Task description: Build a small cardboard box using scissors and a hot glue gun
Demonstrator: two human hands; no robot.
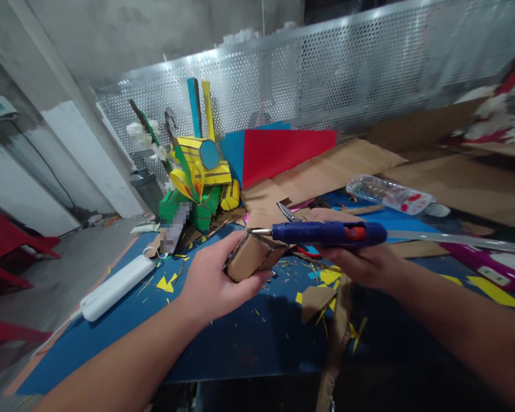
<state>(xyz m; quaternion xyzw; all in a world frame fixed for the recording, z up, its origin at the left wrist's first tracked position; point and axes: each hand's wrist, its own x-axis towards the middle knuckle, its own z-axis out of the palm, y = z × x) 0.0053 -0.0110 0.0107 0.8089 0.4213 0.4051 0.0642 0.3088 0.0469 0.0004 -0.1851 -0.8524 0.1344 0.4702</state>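
My left hand (212, 280) is closed around a small folded cardboard piece (251, 260), held above the blue table. In my right hand (356, 260) is a dark blue hot glue gun (313, 232), lying sideways with its metal tip pointing left. The tip is at the upper edge of the cardboard, and I cannot tell whether it touches. A clear glue stick (450, 237) sticks out of the gun's back end. Just behind the gun lie scissors (288, 212), partly hidden by it and my right hand.
A white power strip (118, 287) lies at left. Yellow, green and blue cardboard models (201, 160) stand at the back by a red sheet (287, 151). A plastic bottle (390, 194), large cardboard sheets (459, 183) and a purple object (493, 266) are at right. Scraps litter the blue table (240, 349).
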